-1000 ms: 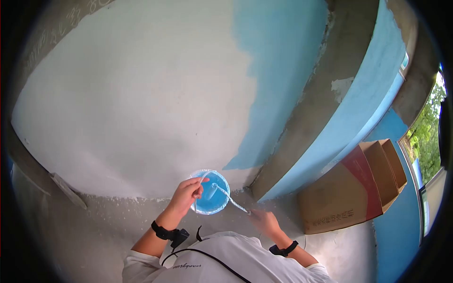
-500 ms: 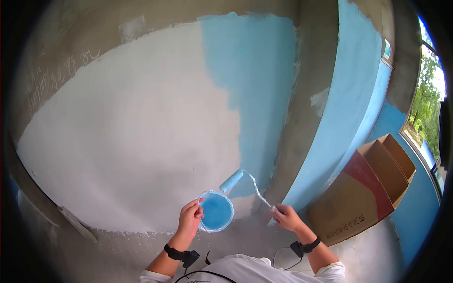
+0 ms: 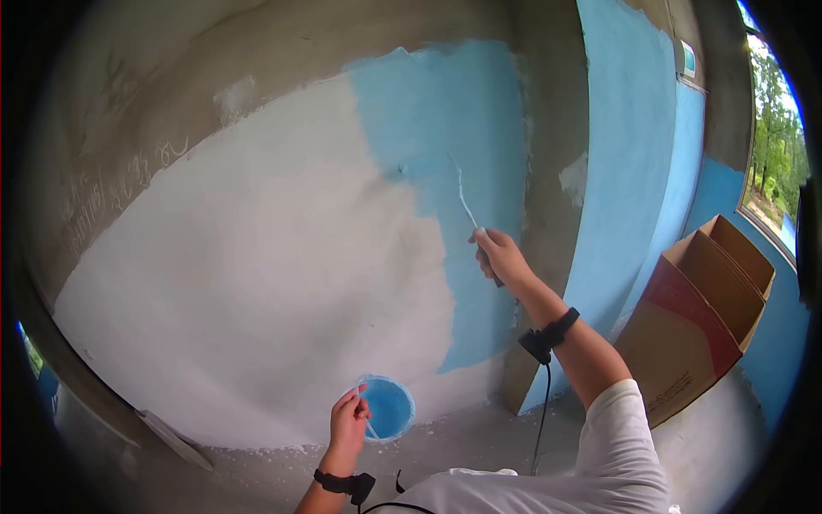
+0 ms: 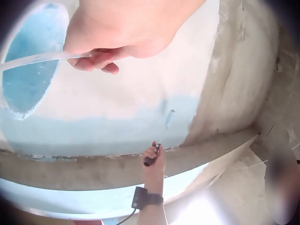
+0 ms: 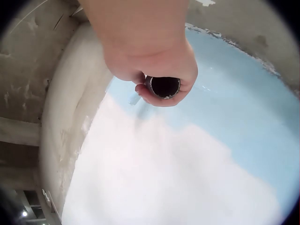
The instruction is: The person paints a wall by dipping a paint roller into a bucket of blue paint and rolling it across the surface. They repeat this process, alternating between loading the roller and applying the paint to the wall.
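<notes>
Head view: left hand (image 3: 348,427) grips bucket handle (image 3: 372,429), right hand (image 3: 503,259) grips roller (image 3: 463,199), end blurred.

Tree-filled window (image 3: 775,141), grey floor (image 3: 265,480).

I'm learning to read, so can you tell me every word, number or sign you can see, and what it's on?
None is clear enough to quote.
Grey wall strip: pale handwritten marks, too blurred to read.
Cardboard box: a row of dark characters, too small to read.
Black wrist device: a tiny pale mark, too small to tell if it's writing.
</notes>
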{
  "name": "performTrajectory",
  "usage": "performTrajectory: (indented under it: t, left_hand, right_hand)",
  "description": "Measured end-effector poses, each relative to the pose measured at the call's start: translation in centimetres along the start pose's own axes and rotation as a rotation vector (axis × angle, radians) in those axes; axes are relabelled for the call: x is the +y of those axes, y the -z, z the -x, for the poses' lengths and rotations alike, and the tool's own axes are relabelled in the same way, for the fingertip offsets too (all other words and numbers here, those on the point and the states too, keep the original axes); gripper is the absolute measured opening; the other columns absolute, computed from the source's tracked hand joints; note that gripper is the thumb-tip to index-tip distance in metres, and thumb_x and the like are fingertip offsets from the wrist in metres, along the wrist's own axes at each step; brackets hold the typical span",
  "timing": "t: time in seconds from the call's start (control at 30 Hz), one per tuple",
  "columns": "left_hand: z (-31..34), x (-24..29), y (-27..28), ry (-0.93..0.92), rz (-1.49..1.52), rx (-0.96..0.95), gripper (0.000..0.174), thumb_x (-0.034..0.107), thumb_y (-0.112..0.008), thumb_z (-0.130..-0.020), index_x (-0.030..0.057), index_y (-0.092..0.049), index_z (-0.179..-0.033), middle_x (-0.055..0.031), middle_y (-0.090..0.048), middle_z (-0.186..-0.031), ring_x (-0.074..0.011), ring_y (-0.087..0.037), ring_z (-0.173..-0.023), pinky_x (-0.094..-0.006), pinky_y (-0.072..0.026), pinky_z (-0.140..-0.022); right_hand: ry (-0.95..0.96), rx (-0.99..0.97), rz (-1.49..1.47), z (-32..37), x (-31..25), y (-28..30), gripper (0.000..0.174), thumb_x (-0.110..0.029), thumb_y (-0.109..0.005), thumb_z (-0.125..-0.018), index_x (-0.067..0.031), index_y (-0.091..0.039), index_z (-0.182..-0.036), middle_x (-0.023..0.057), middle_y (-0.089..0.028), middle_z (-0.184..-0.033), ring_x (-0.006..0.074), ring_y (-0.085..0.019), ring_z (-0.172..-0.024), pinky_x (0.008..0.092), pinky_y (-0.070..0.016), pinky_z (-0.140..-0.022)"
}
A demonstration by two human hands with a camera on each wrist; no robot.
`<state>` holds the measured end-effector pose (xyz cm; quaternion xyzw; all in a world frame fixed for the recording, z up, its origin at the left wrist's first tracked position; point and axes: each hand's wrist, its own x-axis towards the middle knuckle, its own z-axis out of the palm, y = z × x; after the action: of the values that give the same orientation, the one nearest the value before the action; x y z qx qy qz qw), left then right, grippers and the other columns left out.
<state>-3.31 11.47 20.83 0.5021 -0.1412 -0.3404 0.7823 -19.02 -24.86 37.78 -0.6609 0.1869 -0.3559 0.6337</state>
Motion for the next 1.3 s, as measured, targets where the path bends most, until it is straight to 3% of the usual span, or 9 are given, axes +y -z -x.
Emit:
performTrajectory:
  t: [0.1,0.2,0.5,0.57,0.67,0.8,0.93,1.1,1.3]
  left_hand:
    - [-0.2,0.0,1.5,0.001,-0.007,-0.01,0.026,0.006,-0.048,-0.097,-0.0054,-0.059,-0.118,-0.0029,-0.052,-0.074,-0.0107,-0.043,-0.063,-0.0296,-0.04,-0.065]
    - [-0.5,0.0,2.0,0.042,-0.035,-0.026,0.031,0.009,-0.047,-0.096,-0.005,-0.054,-0.123,-0.0018,-0.051,-0.073,-0.0107,-0.042,-0.061,-0.0324,-0.0395,-0.068]
    - [-0.8,0.4,2.5,0.093,-0.044,-0.003,0.028,0.011,-0.048,-0.098,-0.0038,-0.055,-0.12,-0.0012,-0.051,-0.071,-0.0105,-0.043,-0.06,-0.0313,-0.0386,-0.068]
    - [-1.2,0.0,3.1,0.105,-0.039,-0.017,0.028,0.011,-0.048,-0.098,-0.0037,-0.055,-0.12,-0.0013,-0.051,-0.071,-0.0106,-0.043,-0.06,-0.0311,-0.0385,-0.068]
    - [-1.4,0.0,3.2,0.121,-0.033,-0.034,0.029,0.011,-0.049,-0.097,-0.0035,-0.054,-0.121,-0.0013,-0.051,-0.071,-0.0106,-0.044,-0.06,-0.0309,-0.0385,-0.067]
    - [-1.4,0.0,3.1,0.143,-0.031,-0.032,0.03,0.011,-0.049,-0.097,-0.0036,-0.053,-0.123,-0.0013,-0.051,-0.072,-0.0105,-0.044,-0.06,-0.0309,-0.0391,-0.068]
    - [-1.6,-0.4,3.2,0.139,-0.04,-0.03,0.03,0.011,-0.049,-0.097,-0.0036,-0.053,-0.123,-0.0011,-0.051,-0.072,-0.0106,-0.044,-0.06,-0.0311,-0.04,-0.068]
    - [-1.6,-0.6,3.2,0.166,-0.039,-0.023,0.029,0.012,-0.048,-0.098,-0.0031,-0.054,-0.122,-0.0006,-0.051,-0.072,-0.0102,-0.044,-0.061,-0.0307,-0.0399,-0.068]
    - [-1.5,-0.6,3.0,0.158,0.009,0.015,0.028,0.007,-0.046,-0.096,-0.0055,-0.056,-0.12,-0.0024,-0.052,-0.073,-0.0109,-0.044,-0.061,-0.0305,-0.0415,-0.066]
  right_hand:
    - [0.067,0.054,-0.11,-3.6,-0.4,-1.7,0.033,-0.033,-0.049,-0.101,-0.0018,-0.057,-0.097,0.0,-0.049,-0.062,0.008,-0.042,-0.045,0.0245,-0.0353,-0.042]
    - [0.091,0.158,0.004,-5.0,1.0,-2.0,0.034,-0.036,-0.05,-0.1,-0.0027,-0.057,-0.096,0.0004,-0.048,-0.062,0.0093,-0.043,-0.045,0.0265,-0.0365,-0.042]
    - [-0.156,0.142,0.163,-1.5,13.0,0.1,0.043,-0.044,-0.048,-0.098,-0.0024,-0.055,-0.089,0.0012,-0.048,-0.061,0.0105,-0.046,-0.046,0.0277,-0.0371,-0.04]
    - [-0.177,0.143,0.143,-1.0,14.0,0.1,0.046,-0.044,-0.048,-0.098,-0.0005,-0.056,-0.087,0.0037,-0.051,-0.064,0.0125,-0.051,-0.052,0.0302,-0.0412,-0.047]
    - [-0.082,0.196,0.282,-1.3,10.7,-0.1,0.048,-0.044,-0.048,-0.098,0.0013,-0.058,-0.086,0.0068,-0.055,-0.068,0.0163,-0.055,-0.06,0.0337,-0.0443,-0.056]
    - [0.122,0.218,0.407,-4.3,5.9,-1.5,0.049,-0.043,-0.047,-0.099,0.0033,-0.059,-0.088,0.016,-0.06,-0.073,0.0297,-0.057,-0.067,0.0411,-0.0457,-0.066]
    - [0.068,0.189,0.41,-4.9,1.5,-3.8,0.049,-0.043,-0.047,-0.099,0.0034,-0.059,-0.089,0.0195,-0.061,-0.075,0.0347,-0.058,-0.069,0.0436,-0.0459,-0.069]
    - [0.082,0.229,0.496,-2.9,7.6,-4.7,0.048,-0.042,-0.047,-0.098,0.0036,-0.058,-0.088,0.024,-0.062,-0.078,0.0416,-0.06,-0.075,0.0466,-0.0459,-0.07]
    - [0.006,0.223,0.524,0.5,15.3,-4.2,0.046,-0.04,-0.049,-0.098,0.0036,-0.058,-0.087,0.0252,-0.062,-0.078,0.0439,-0.059,-0.076,0.0476,-0.0458,-0.071]
